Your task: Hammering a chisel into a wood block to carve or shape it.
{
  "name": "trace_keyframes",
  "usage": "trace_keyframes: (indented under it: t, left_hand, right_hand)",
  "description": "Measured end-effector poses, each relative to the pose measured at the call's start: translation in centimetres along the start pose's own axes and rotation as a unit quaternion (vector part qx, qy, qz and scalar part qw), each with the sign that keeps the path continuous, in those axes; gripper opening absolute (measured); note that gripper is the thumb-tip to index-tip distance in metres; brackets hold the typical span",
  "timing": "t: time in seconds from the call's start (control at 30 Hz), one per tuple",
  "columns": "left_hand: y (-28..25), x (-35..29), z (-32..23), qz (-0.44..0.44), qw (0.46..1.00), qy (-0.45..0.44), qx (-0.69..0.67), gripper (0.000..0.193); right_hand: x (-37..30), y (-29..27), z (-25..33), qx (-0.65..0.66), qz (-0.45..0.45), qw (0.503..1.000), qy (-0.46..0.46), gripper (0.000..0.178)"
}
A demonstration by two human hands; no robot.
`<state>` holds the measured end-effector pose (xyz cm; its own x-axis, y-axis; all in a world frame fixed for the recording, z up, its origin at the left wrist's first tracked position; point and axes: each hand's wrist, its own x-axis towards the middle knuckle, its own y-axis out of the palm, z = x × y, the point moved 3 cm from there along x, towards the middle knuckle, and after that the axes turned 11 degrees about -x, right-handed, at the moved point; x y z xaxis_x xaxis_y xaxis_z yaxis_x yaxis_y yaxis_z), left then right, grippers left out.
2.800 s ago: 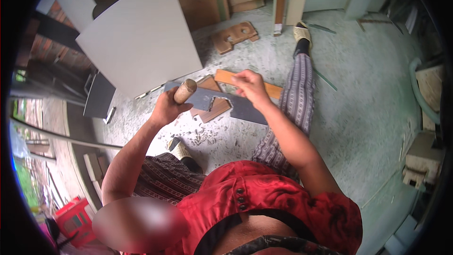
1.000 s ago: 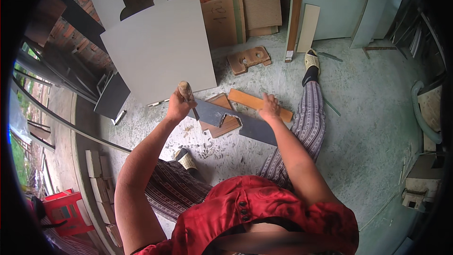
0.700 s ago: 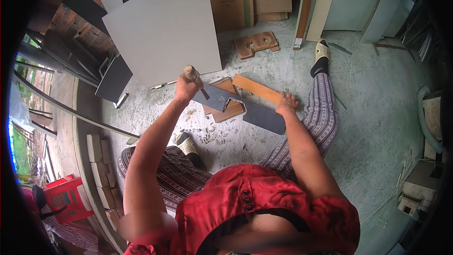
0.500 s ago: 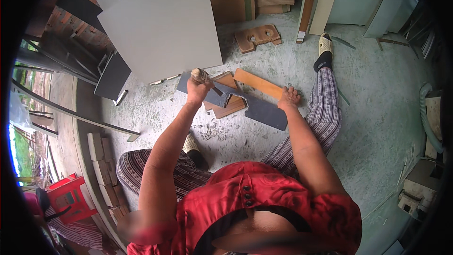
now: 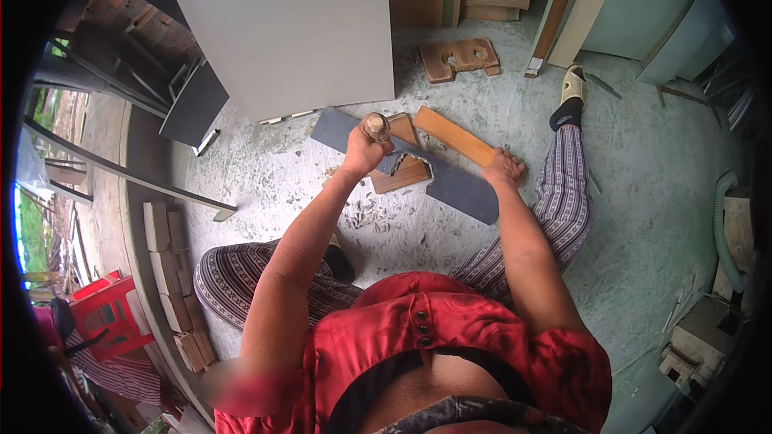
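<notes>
A dark grey plank [image 5: 462, 193] lies slantwise on the floor in front of me, a ragged notch broken into its middle. My left hand [image 5: 368, 151] is closed round an upright tool with a thick wooden handle [image 5: 375, 124], just left of the notch. Its lower end is hidden by the hand and cannot be made out. Under the plank sits a brown wood-grain board [image 5: 404, 177]. My right hand [image 5: 505, 167] grips the near end of an orange-brown wooden bar [image 5: 454, 135], which stretches away to the left beyond the plank's far edge.
Dark chips [image 5: 366, 213] litter the floor by my left foot. Beyond lie a broken brown piece with holes [image 5: 458, 60] and a large pale panel [image 5: 297, 40]. Bricks [image 5: 165, 265] line the left ledge. Machinery with a hose [image 5: 728, 233] stands at right.
The whole view has shifted slightly. My left hand has moved right along the plank with the wooden-handled tool, closer to the notch. My right hand keeps hold of the wooden bar.
</notes>
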<state>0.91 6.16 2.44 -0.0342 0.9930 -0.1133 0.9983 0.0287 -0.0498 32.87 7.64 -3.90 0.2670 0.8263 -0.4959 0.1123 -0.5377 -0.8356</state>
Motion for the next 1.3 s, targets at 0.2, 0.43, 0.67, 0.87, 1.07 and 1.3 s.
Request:
trace_keyframes:
  t: [0.2,0.43,0.67,0.87,1.07,1.3]
  left_hand:
    - [0.8,-0.5,-1.3,0.042,0.999,0.000,0.016,0.026]
    - [-0.3,-0.4,0.9,0.053,0.998,0.011,-0.030,0.028]
    - [-0.8,-0.3,1.4,0.060,0.997,-0.022,-0.040,0.029]
    - [-0.6,0.2,1.8,0.089,0.993,-0.049,-0.067,0.026]
    - [-0.4,0.0,2.0,0.102,0.992,-0.015,-0.077,0.029]
    - [-0.1,0.1,1.3,0.106,0.993,-0.004,-0.051,0.022]
  right_hand:
    - [-2.3,-2.6,0.5,0.102,-0.050,0.989,-0.098,0.068]
    - [-7.1,-5.0,2.2,0.414,0.065,0.885,-0.201,0.044]
    - [-17.3,-15.7,3.7,0.610,0.019,0.685,-0.398,0.047]
    - [-18.8,-14.7,3.6,0.338,-0.087,0.836,-0.425,0.062]
    - [-18.7,-13.1,3.7,0.410,-0.032,0.813,-0.413,0.061]
    - [-20.0,-14.7,3.3,0.570,-0.127,0.699,-0.413,0.058]
